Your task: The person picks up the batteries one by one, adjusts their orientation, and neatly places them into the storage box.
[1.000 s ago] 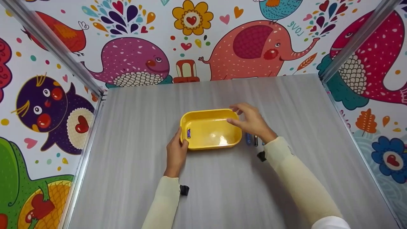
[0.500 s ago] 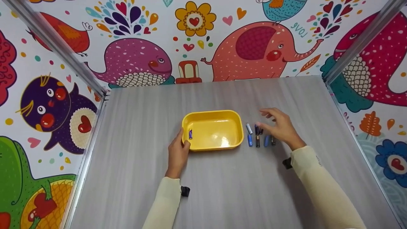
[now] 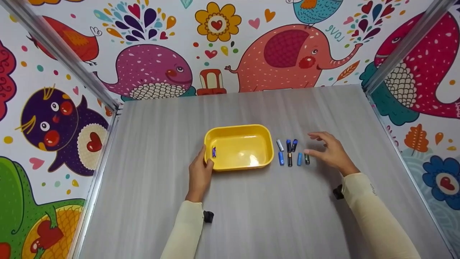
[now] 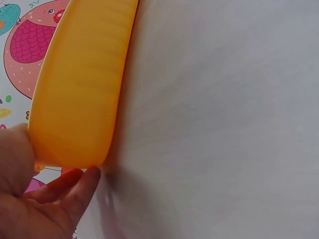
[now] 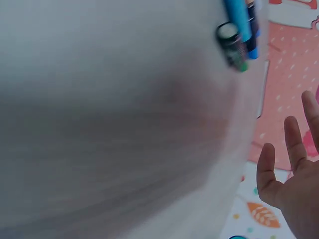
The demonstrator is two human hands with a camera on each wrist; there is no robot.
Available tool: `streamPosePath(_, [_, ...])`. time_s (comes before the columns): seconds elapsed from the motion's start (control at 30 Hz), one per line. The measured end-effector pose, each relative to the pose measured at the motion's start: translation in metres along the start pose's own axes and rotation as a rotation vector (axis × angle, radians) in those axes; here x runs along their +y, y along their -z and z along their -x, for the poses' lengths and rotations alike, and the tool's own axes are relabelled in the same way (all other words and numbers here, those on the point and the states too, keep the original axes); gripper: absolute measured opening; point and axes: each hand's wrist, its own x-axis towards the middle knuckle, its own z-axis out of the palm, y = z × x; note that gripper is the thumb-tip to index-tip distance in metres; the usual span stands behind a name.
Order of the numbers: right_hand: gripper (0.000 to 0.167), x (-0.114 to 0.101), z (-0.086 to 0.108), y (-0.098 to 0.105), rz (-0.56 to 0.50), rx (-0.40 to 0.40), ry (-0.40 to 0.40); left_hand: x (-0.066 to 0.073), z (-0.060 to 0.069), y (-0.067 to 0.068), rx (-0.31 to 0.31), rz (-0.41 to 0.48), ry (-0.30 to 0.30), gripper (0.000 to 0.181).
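My left hand [image 3: 199,176] holds the left end of a yellow plastic tray [image 3: 239,149], thumb over the rim and fingers against the outside. The left wrist view shows those fingertips [image 4: 92,174] at the tray's lower corner. Inside the tray, at its left, lies a purple battery [image 3: 214,152]. Right of the tray several batteries lie in two loose rows, among them a silver one [image 3: 280,145], a blue one [image 3: 299,159] and a dark green one [image 3: 307,160]. My right hand [image 3: 332,154] hovers just right of them, fingers spread, holding nothing; its thumb appears close to the dark green battery.
The grey wood-grain table [image 3: 251,208] carries the tray and batteries. Printed cartoon walls [image 3: 154,68] close off the back and sides, with metal edge strips [image 3: 97,172] along the borders.
My right hand has moved right, from above the tray's right end to beyond the batteries, uncovering them. The left hand has kept its hold on the tray.
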Motion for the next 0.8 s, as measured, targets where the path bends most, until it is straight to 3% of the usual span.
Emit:
streamPosePath(0.27, [0.070, 0.024, 0.007, -0.001, -0.002, -0.081, -0.042, 0.000, 0.000, 0.001, -0.007, 0.002, 0.008, 0.062])
streamPosePath(0.8, [0.072, 0.039, 0.007, -0.003, 0.143, -0.081, -0.038, -0.001, -0.001, 0.000, -0.008, 0.012, 0.009, 0.061])
